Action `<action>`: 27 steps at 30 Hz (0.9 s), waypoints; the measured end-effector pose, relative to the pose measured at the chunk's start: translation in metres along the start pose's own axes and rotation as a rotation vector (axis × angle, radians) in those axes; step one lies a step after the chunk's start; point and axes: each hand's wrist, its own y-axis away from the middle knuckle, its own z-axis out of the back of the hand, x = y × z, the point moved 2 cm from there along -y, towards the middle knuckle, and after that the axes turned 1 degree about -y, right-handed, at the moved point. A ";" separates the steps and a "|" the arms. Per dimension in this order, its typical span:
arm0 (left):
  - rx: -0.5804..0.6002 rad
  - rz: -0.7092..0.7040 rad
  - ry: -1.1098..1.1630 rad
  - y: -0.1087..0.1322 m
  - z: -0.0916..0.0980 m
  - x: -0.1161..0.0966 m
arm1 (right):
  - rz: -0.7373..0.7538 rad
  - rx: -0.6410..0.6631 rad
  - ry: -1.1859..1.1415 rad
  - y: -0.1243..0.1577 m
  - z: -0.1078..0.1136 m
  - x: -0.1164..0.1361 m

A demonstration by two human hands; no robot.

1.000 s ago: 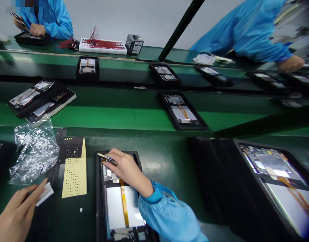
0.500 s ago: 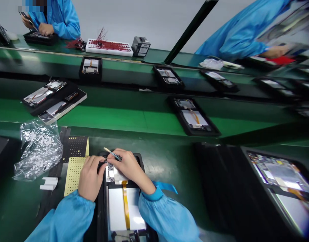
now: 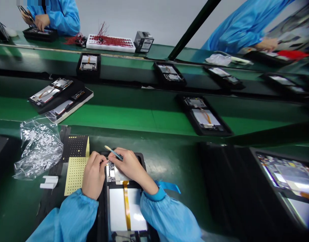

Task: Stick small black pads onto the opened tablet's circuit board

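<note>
An opened tablet-like device [image 3: 128,208] lies in a black tray in front of me, with an orange ribbon cable over its white battery. My left hand [image 3: 94,174] is pinched at the device's upper left corner, and whatever its fingertips hold is too small to make out. My right hand [image 3: 126,163] holds a thin brush-like tool [image 3: 113,153], pale tip pointing up and left, while its fingertips meet the left ones over the same corner. Left of my hands are a yellow dotted sheet [image 3: 75,174] and a clear bag of small white parts [image 3: 39,148].
More opened devices sit on the green line beyond, one nearer [image 3: 205,116]. Black padding [image 3: 227,181] carries another device at the right. A white holder with red wires [image 3: 110,43] stands at the back. Two people in blue work across the line.
My left fingers have shifted slightly right and closed in at the corner, and the dark piece near them shows less. The view has shifted a little; devices on the line appear farther right.
</note>
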 end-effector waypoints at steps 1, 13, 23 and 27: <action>-0.003 0.002 -0.006 0.000 -0.002 0.000 | -0.001 0.001 0.003 0.000 0.000 -0.001; -0.225 -0.028 -0.236 0.041 0.097 0.003 | 0.020 0.014 -0.018 0.002 -0.002 -0.003; -0.440 0.079 -0.950 0.041 0.143 0.086 | 0.014 0.037 -0.018 0.001 -0.001 -0.009; -0.498 0.082 -0.934 0.040 0.135 0.064 | -0.010 -0.004 0.010 0.001 -0.002 -0.006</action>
